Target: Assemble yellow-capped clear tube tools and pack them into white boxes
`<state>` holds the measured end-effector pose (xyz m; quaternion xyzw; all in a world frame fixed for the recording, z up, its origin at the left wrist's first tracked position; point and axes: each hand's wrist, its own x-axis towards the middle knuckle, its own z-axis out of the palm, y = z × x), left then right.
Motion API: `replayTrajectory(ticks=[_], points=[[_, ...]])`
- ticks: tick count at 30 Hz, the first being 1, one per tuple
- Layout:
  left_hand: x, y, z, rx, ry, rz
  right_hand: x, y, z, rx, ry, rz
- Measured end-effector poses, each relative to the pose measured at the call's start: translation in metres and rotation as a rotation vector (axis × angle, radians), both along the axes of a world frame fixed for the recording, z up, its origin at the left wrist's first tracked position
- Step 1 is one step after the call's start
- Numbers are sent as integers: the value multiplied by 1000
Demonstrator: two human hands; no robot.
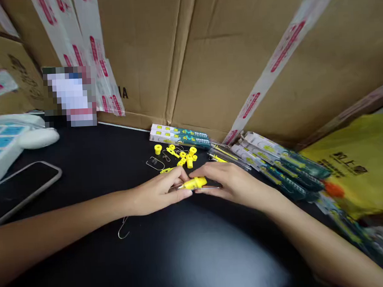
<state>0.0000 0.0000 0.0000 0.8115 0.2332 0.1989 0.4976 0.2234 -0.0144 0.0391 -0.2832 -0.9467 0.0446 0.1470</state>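
Observation:
My left hand (160,192) and my right hand (226,182) meet over the black table (190,253), both pinching one small yellow plastic part (193,184) on a thin clear tube between their fingertips. Just behind them lie several loose yellow plastic pieces (182,154) and a bent wire clip (154,163). A metal hook (123,231) lies under my left forearm.
Flat printed boxes (178,136) lie at the back; a pile of packaged items (274,161) sits right of my hands. A yellow bag (357,161) is far right. A phone (22,187) and white device (7,136) lie left. Cardboard boxes (225,53) wall off the back.

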Motion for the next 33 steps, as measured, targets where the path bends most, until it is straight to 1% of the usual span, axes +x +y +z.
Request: replayTrajectory(ticks=[1, 3, 4, 6, 8, 9, 10, 12, 14, 15, 16, 19, 20, 22, 24, 26, 28, 33], points=[[0, -1, 2, 25, 21, 6, 0, -2, 0, 62, -28, 2], [0, -2, 5, 8, 52, -1, 0, -5, 1, 165, -71, 15], [-1, -2, 5, -34, 63, -15, -1, -6, 1, 205, -86, 25], [-2, -1, 5, -209, 70, -71, -2, -7, -1, 273, -108, 60], [-4, 1, 4, -392, 83, -129, -3, -6, -3, 284, -103, 85], [-5, 2, 4, -452, 97, -148, -3, -6, -4, 278, -98, 92], [-6, 3, 3, -490, 114, -162, -4, -5, -5, 265, -93, 92], [-6, 5, 3, -505, 135, -171, -4, -4, -6, 208, -96, 65], [-6, 6, 3, -454, 140, -159, -3, -3, -6, 139, -105, 17], [-5, 7, 3, -390, 143, -145, -3, -3, -6, 109, -114, -8], [-4, 7, 3, -296, 147, -132, -3, -2, -6, 87, -124, -27], [-1, 6, 3, 53, 161, -83, -3, -2, -6, 58, -162, -53], [-1, 6, 3, 138, 167, -68, -3, -2, -6, 57, -170, -54], [0, 5, 3, 208, 177, -52, -4, -3, -6, 65, -167, -42], [0, 4, 5, 201, 173, -56, -4, -3, -6, 77, -148, -22], [0, 4, 6, 161, 157, -74, -4, -4, -6, 85, -132, -6], [-2, 4, 8, 63, 154, -103, -4, -4, -7, 88, -123, 4], [-5, 4, 6, -344, 171, -138, -4, -3, -10, 75, -116, -3]])
